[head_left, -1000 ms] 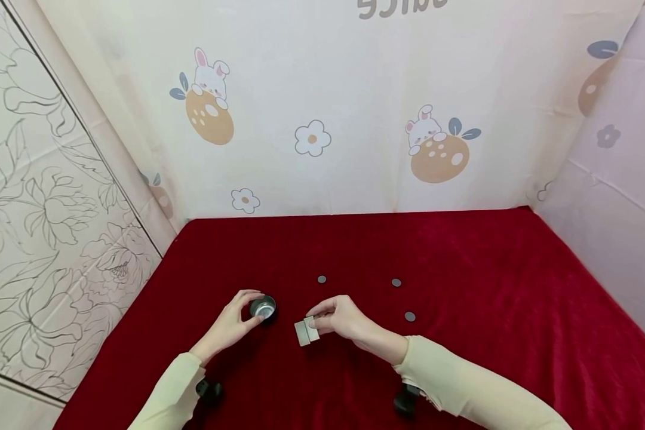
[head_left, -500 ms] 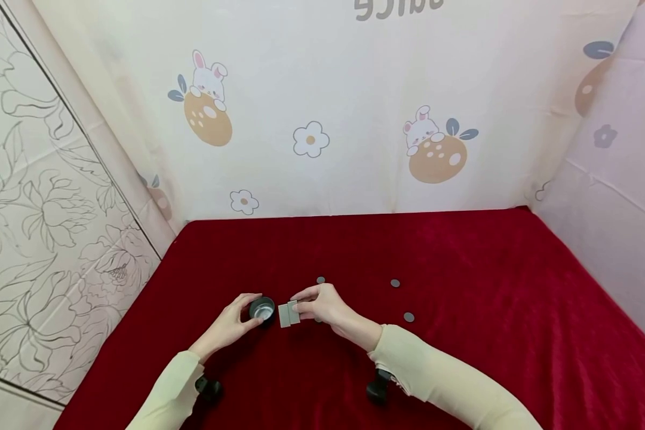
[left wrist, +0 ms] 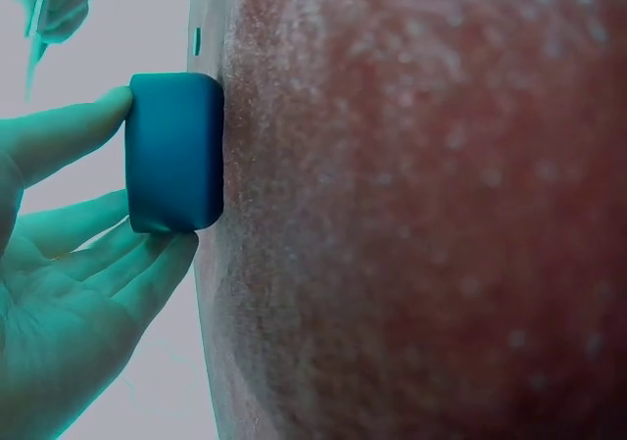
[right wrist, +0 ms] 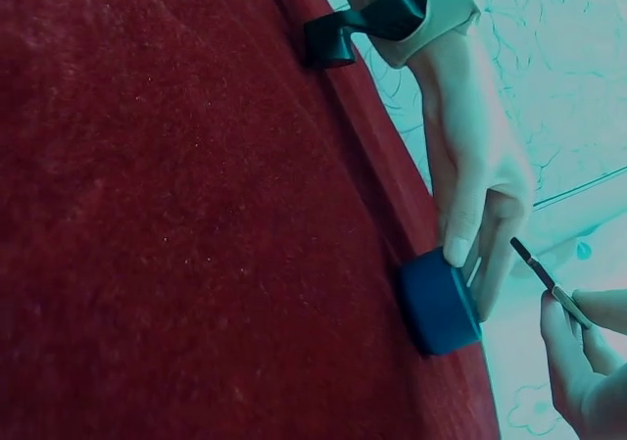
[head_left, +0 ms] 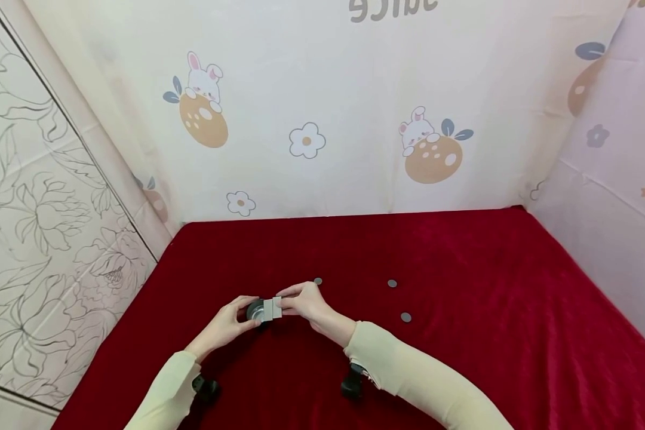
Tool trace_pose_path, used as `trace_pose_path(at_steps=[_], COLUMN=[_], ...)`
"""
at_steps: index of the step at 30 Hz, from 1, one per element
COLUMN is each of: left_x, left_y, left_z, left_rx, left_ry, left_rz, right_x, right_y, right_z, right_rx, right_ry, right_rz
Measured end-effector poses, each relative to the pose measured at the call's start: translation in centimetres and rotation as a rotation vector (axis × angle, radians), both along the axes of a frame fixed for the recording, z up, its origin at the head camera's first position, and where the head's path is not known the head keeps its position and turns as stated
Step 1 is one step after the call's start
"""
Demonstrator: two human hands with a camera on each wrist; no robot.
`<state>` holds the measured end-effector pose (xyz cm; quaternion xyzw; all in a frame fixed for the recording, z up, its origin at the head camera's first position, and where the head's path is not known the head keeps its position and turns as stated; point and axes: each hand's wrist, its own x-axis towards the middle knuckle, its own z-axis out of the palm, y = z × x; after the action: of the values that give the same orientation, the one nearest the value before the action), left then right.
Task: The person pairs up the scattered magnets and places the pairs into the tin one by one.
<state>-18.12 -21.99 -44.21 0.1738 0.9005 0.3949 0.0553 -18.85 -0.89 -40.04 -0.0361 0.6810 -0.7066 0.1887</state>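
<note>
My left hand (head_left: 227, 324) grips a small round cup (head_left: 254, 311), dark outside and silvery inside, between thumb and fingers. In the left wrist view the cup (left wrist: 176, 153) stands upright on the red cloth, thumb on one side and fingertips on the other. My right hand (head_left: 310, 306) pinches a small flat pale-grey piece (head_left: 271, 309) made of two offset rectangular panels. From the head, this piece overlaps the cup's right rim. Seen edge-on in the right wrist view, the flat piece (right wrist: 554, 286) is thin, with a dark far end, above the cup (right wrist: 441, 305).
Grey coin-like discs lie on the red cloth (head_left: 462, 257): one disc (head_left: 318, 280) just beyond my right hand, another disc (head_left: 392, 283) farther right, and a third disc (head_left: 405, 317) nearer me. A printed curtain (head_left: 355, 167) hangs behind the table.
My right hand has carried the flat piece leftward and slightly away from me, from beside the cup to over its right rim. My left hand keeps its hold on the cup.
</note>
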Motion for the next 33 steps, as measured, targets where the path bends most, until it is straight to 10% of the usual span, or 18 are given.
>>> trace_pose_path(at_steps=[21, 33], left_x=[-0.3, -0.3], left_y=[-0.2, -0.2], left_z=[0.3, 0.3], left_rx=[0.066, 0.066], left_ry=[-0.045, -0.026], left_rz=[-0.022, -0.038], right_x=[-1.3, -1.5], right_y=[-3.4, -3.9], right_z=[-2.9, -3.2], right_rx=[-0.006, 0.143], right_ry=[-0.001, 0.123], right_rz=[-0.160, -0.103])
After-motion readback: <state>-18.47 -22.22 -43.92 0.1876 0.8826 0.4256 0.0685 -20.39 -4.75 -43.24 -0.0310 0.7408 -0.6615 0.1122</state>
